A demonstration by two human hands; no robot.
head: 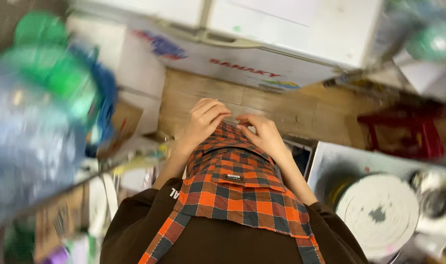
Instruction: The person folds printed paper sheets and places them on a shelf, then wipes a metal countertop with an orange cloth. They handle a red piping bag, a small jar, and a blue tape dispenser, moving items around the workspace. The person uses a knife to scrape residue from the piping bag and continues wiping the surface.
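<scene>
Orange, navy and grey checked cloth: an apron (233, 188) hangs down the front of the person's dark brown top (223, 242), a strap running off toward each lower side. A patch pocket sits mid-panel with a small dark label on its flap. The top edge of the apron is lifted out in front of the chest, over the wooden floor (291, 112).

Left hand (203, 122) grip closed on the apron's upper edge, fingers curled over the cloth. Right hand (264, 134) pinches the same edge just beside it, fingertips pressed into the fabric. Hands nearly touching.

Surroundings: white chest freezer (262, 44) straight ahead, coloured stickers on its front. Large blue water jugs with green caps (37, 112) crowd the left, heavily blurred. Clutter of cardboard and papers below them, detail unreadable. To the right, a metal bench (330, 161) carrying a round white lid (379, 210) and a small steel bowl (433, 200). Red plastic stool (408, 132) stands on the floor beyond it. Standing room between freezer, jugs and bench is narrow.
</scene>
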